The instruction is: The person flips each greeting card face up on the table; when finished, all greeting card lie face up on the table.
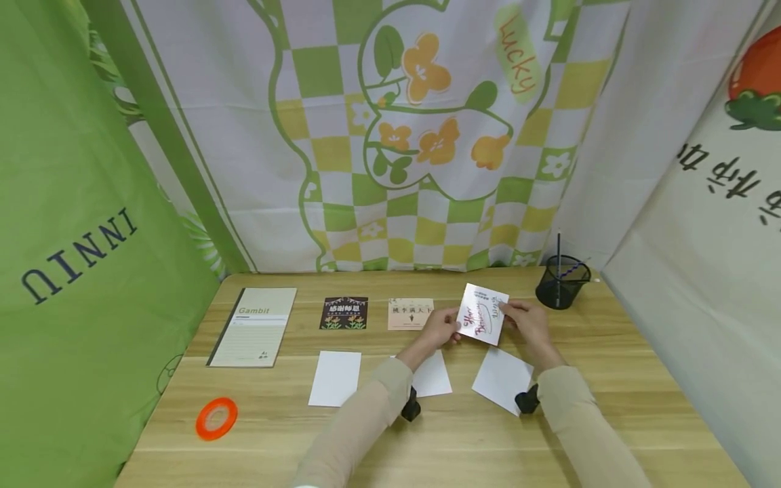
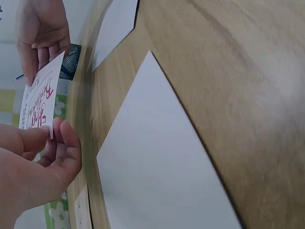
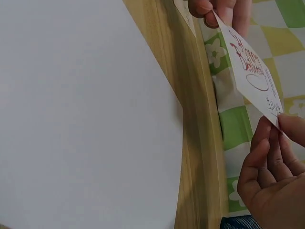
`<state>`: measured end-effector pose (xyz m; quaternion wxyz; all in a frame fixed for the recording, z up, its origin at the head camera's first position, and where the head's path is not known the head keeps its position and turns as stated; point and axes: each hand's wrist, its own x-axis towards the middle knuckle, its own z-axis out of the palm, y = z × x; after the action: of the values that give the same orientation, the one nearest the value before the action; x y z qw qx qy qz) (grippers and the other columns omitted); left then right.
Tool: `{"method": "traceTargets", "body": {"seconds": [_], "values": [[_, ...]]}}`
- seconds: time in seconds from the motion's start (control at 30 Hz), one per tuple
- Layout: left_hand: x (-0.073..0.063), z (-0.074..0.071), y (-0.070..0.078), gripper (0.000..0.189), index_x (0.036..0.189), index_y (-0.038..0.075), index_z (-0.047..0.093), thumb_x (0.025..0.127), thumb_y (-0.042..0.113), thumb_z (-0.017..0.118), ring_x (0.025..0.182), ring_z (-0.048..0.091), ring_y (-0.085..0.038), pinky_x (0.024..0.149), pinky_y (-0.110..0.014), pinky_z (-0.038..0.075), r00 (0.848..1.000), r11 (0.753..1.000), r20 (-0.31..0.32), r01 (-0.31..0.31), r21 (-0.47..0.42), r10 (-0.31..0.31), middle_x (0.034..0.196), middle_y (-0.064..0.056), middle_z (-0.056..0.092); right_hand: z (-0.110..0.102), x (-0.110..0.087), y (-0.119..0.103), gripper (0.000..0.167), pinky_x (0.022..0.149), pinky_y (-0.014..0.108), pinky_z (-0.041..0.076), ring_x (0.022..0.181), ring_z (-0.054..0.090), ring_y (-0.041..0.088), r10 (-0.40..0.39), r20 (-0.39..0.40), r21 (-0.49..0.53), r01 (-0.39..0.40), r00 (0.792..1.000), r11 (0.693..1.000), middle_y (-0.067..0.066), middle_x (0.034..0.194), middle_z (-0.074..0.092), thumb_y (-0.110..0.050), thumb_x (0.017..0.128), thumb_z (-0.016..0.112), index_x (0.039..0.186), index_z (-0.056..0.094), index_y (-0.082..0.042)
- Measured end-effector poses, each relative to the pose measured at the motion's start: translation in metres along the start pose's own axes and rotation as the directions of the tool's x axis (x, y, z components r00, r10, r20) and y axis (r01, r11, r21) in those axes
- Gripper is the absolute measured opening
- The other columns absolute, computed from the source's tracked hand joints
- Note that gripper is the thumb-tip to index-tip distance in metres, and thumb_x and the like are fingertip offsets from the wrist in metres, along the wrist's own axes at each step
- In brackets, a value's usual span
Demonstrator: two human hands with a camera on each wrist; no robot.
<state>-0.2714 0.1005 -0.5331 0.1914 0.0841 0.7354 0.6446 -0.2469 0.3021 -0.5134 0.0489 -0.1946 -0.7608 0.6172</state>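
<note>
A white greeting card (image 1: 482,314) with red lettering is held up, tilted, above the back right of the table. My left hand (image 1: 441,328) pinches its left edge between thumb and fingers. At the opposite edge, the right hand (image 1: 527,324) pinches it the same way. In the left wrist view the card (image 2: 43,98) spans between both hands, its printed face showing. Below the hands lie two blank white sheets: one (image 1: 432,375) partly covered by the left forearm, another (image 1: 502,379) turned at an angle near the right wrist.
A dark card (image 1: 344,313) and a cream card (image 1: 403,315) lie at the back, with another white sheet (image 1: 335,378) in front. Further left are a notebook (image 1: 253,327) and an orange tape roll (image 1: 216,418). A black mesh pen holder (image 1: 560,288) stands at the back right.
</note>
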Motion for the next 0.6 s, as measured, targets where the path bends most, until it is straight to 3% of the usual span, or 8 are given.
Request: {"method": "traceTargets", "body": {"seconds": [0.23, 0.37, 0.5, 0.6], "values": [[0.003, -0.007, 0.004, 0.045, 0.139, 0.001, 0.048, 0.094, -0.004, 0.050, 0.062, 0.055, -0.012, 0.061, -0.029, 0.057, 0.999, 0.998, 0.034, 0.008, 0.066, -0.011, 0.081, -0.006, 0.054, -0.009, 0.000, 0.002, 0.048, 0.068, 0.025, 0.052, 0.074, 0.062, 0.006, -0.006, 0.040, 0.013, 0.006, 0.999, 1.000, -0.015, 0.075, 0.062, -0.016, 0.090, 0.068, 0.129, 0.053, 0.008], [0.005, -0.010, 0.006, 0.039, 0.134, -0.002, 0.053, 0.095, -0.003, 0.049, 0.061, 0.056, -0.013, 0.061, -0.028, 0.057, 1.000, 0.999, 0.013, 0.005, 0.053, -0.005, 0.079, -0.006, 0.057, -0.013, -0.002, 0.003, 0.049, 0.065, 0.024, 0.051, 0.070, 0.061, 0.004, -0.026, 0.084, -0.003, 0.026, 0.996, 1.000, -0.015, 0.075, 0.064, -0.013, 0.089, 0.069, 0.129, 0.054, 0.008], [0.009, -0.012, 0.007, 0.033, 0.126, -0.006, 0.058, 0.093, -0.006, 0.054, 0.060, 0.059, -0.014, 0.060, -0.028, 0.058, 0.997, 0.997, -0.078, -0.017, -0.082, 0.011, 0.080, -0.009, 0.062, -0.015, -0.005, 0.001, 0.049, 0.063, 0.021, 0.052, 0.067, 0.059, 0.001, -0.031, 0.105, 0.001, 0.031, 0.994, 1.000, -0.013, 0.077, 0.064, -0.009, 0.087, 0.071, 0.129, 0.053, 0.010], [0.010, -0.010, 0.007, 0.035, 0.125, -0.009, 0.056, 0.090, -0.007, 0.058, 0.058, 0.061, -0.013, 0.060, -0.027, 0.058, 0.990, 0.973, -0.141, -0.017, -0.230, -0.016, 0.085, -0.013, 0.067, -0.015, -0.007, 0.000, 0.049, 0.064, 0.020, 0.053, 0.069, 0.063, 0.002, -0.005, 0.096, 0.038, 0.001, 0.995, 0.999, -0.012, 0.076, 0.065, -0.008, 0.088, 0.070, 0.129, 0.052, 0.012]]}}
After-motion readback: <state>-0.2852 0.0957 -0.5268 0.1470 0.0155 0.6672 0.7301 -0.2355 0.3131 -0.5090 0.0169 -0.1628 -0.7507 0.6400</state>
